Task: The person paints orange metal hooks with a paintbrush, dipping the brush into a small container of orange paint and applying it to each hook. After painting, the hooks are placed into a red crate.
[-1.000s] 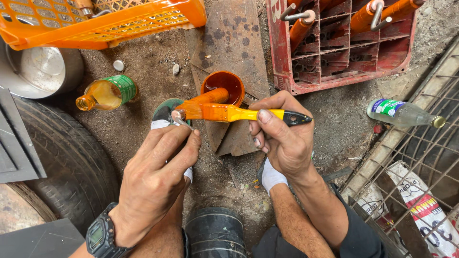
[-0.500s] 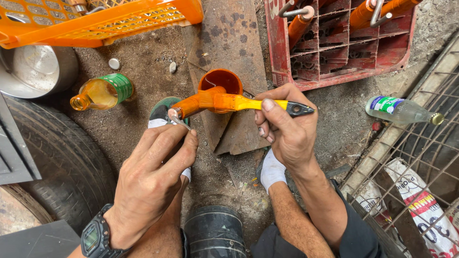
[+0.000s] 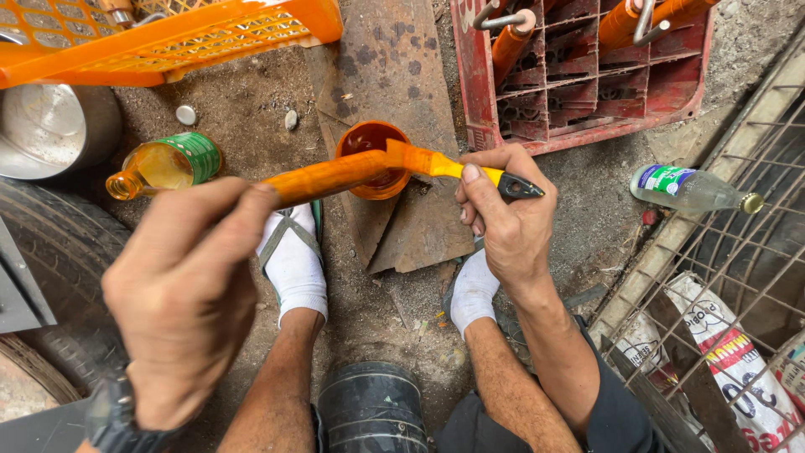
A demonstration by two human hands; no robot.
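The left hand (image 3: 180, 302) grips an orange rod (image 3: 323, 178) held over the dirt floor (image 3: 251, 109); the right hand (image 3: 503, 222) grips a paintbrush (image 3: 453, 168), bristles on the rod above a paint cup (image 3: 373, 159).

Head view, steeply down, close

Dirt floor (image 3: 587, 218), daylight; tyre (image 3: 59, 260) left, wire mesh (image 3: 738, 226) right.
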